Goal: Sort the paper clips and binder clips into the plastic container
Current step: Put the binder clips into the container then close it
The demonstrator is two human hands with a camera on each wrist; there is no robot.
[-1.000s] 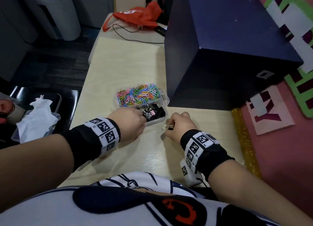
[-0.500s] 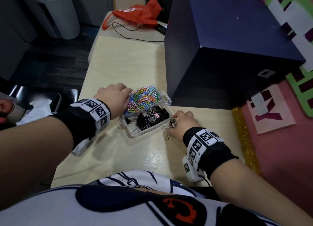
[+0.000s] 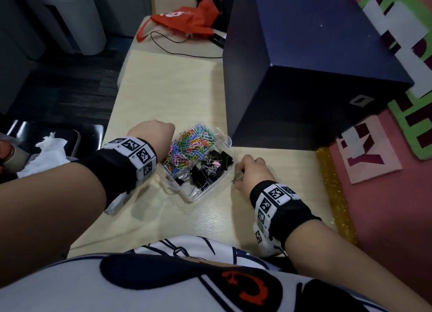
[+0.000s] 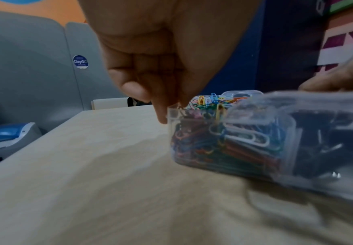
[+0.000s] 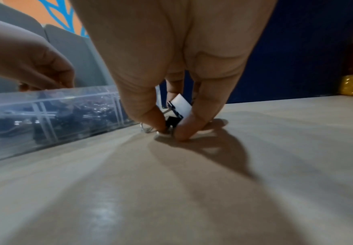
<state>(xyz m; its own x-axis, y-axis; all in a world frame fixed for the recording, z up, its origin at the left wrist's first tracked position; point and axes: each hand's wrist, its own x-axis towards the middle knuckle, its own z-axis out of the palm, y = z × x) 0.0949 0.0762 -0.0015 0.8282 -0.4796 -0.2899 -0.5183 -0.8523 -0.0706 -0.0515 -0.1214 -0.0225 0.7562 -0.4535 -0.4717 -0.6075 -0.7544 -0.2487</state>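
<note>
A clear plastic container (image 3: 205,193) sits turned at an angle on the pale table. Its far compartment holds coloured paper clips (image 3: 189,145), the near one black binder clips (image 3: 210,169). My left hand (image 3: 152,134) is at the container's far left corner; in the left wrist view its curled fingers (image 4: 162,116) pinch the rim of the container (image 4: 276,116). My right hand (image 3: 243,171) is down on the table just right of the container (image 5: 45,99). Its thumb and fingertips pinch a black binder clip (image 5: 172,121) with a white one (image 5: 181,106) behind it.
A big dark blue box (image 3: 304,77) stands right behind the container. A gold glitter strip (image 3: 334,183) edges the table on the right. A red bag (image 3: 187,19) and black cable (image 3: 177,49) lie at the far end. Left of the table sits crumpled tissue (image 3: 46,152).
My left hand went from the binder clip compartment to the container's far left corner, and the container turned and slid nearer to me. My right hand stayed put, pinching clips.
</note>
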